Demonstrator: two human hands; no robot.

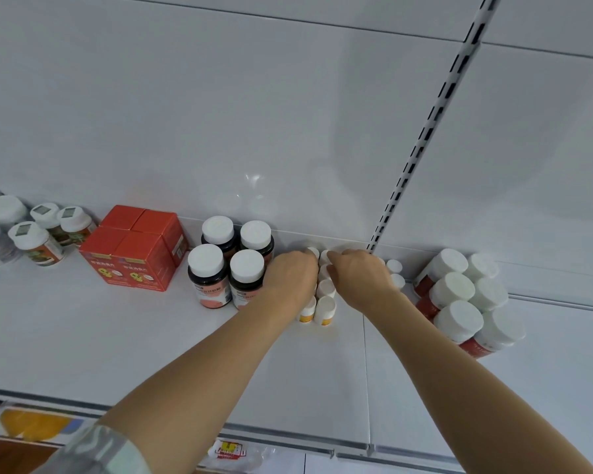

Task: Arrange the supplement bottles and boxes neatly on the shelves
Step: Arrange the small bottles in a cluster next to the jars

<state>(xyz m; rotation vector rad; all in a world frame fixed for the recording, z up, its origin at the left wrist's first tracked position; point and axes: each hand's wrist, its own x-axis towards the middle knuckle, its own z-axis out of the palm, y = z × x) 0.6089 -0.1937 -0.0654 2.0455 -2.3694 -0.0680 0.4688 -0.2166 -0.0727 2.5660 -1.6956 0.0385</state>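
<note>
On the white shelf (83,336), seen from the head camera, both hands reach to a cluster of small bottles (325,304) with white caps near the back wall. Left hand (288,282) lies over the cluster's left side, fingers curved down onto the caps; whether they grip one I cannot tell. Right hand (360,278) covers the right side, fingers bent over the rear bottles, grip also unclear. Just left stand four dark bottles (231,265), then four red boxes (134,248), then more bottles at the far left (42,234). Red-labelled bottles (459,299) stand grouped to the right.
</note>
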